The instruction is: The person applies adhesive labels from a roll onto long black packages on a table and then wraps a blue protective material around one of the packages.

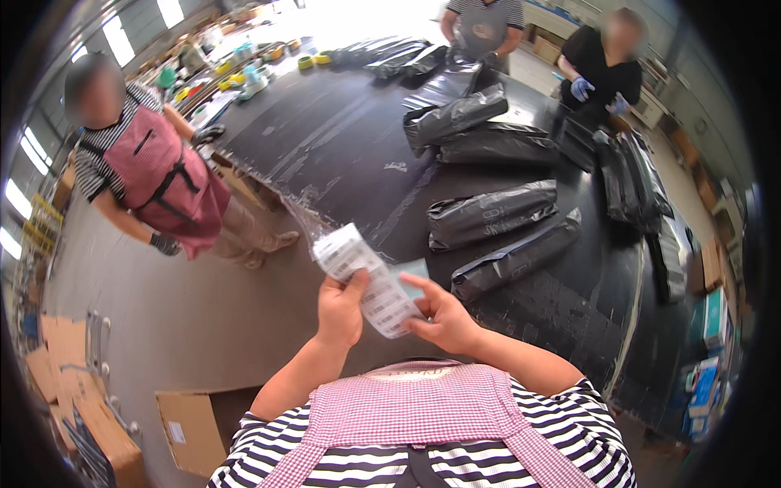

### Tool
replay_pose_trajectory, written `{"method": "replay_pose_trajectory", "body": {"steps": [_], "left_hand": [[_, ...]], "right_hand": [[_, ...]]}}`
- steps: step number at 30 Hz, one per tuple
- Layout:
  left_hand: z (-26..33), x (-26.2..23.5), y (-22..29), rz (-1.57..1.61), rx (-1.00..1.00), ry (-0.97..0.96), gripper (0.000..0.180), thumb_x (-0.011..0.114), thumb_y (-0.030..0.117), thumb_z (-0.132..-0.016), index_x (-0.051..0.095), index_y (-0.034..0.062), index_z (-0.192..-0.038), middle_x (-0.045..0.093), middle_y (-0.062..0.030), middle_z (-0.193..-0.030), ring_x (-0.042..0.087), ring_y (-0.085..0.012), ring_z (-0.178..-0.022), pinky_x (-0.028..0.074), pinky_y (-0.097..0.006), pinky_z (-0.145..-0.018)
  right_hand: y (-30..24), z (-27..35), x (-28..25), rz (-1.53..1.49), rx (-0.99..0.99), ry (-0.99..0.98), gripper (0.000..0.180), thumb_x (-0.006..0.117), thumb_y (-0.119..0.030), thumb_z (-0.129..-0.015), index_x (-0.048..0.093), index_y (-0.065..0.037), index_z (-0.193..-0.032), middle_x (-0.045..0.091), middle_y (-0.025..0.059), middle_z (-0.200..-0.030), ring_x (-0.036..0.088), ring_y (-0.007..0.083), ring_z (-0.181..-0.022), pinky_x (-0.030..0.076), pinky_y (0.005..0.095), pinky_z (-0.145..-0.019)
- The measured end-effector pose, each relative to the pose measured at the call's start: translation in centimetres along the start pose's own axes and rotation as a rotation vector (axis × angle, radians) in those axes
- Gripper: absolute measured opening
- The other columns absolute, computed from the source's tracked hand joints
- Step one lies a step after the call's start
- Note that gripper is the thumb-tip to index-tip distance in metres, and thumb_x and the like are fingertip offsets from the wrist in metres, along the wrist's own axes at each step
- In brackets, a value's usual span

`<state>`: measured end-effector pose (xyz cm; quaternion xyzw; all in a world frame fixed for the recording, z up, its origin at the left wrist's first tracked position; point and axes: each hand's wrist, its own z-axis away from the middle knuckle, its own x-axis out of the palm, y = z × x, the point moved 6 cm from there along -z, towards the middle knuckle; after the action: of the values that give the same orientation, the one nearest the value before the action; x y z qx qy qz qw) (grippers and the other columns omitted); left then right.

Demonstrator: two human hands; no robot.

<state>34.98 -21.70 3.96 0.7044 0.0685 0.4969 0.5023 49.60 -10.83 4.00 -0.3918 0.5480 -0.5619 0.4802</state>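
The left hand (340, 307) is pinching a strip of white barcode labels (364, 276) between thumb and fingers, holding it up in front of the chest, just short of the black table's (325, 138) near edge. The right hand (440, 317) is gripping the strip's lower end, its index finger stretching along the top. Black plastic mailer bags (490, 214) are lying on the table beyond. Three other people are standing around the table, and cardboard boxes (189, 431) are sitting on the floor at left.

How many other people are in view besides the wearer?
3: one in a pink apron left of the black table, one in stripes at its far end, one in black at far right. Others may be hidden.
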Motion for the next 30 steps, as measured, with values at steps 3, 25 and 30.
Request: {"method": "replay_pose_trajectory", "body": {"steps": [3,25,30], "left_hand": [[-1.7,-1.8,1.7,-0.095,0.07,-0.006,0.025,0.069,0.01,-0.097,0.063,0.0049,-0.121,0.069,-0.0019,-0.112,0.065,-0.0124,-0.099,0.052,-0.029,-0.09],[-20.6,11.4,-19.1,-1.496,-0.351,-1.12,0.027,0.077,0.031,-0.083,0.079,0.013,-0.103,0.027,-0.0189,-0.163,0.039,-0.0389,-0.142,0.04,-0.047,-0.111],[-10.9,15.3,-18.2,-1.995,0.786,-1.09,0.017,0.068,0.017,-0.074,0.08,0.0123,-0.084,0.04,-0.0192,-0.154,0.048,-0.0388,-0.116,0.039,-0.05,-0.095]], "right_hand": [[0.7,2.1,-0.1,-0.021,0.168,-0.209,0.068,0.068,0.005,-0.09,0.04,-0.008,-0.151,0.07,0.0113,-0.111,0.066,0.0149,-0.103,0.053,0.0319,-0.092],[12.8,5.5,-22.6,-0.257,0.204,1.311,0.116,0.079,-0.012,-0.073,0.0,-0.006,-0.158,0.032,0.0221,-0.149,0.043,0.0339,-0.134,0.041,0.0424,-0.111],[13.7,12.0,-26.1,-0.992,-0.163,0.951,0.055,0.056,-0.005,-0.087,0.05,-0.007,-0.142,0.064,0.0069,-0.117,0.063,0.0212,-0.106,0.051,0.0363,-0.096]]}}
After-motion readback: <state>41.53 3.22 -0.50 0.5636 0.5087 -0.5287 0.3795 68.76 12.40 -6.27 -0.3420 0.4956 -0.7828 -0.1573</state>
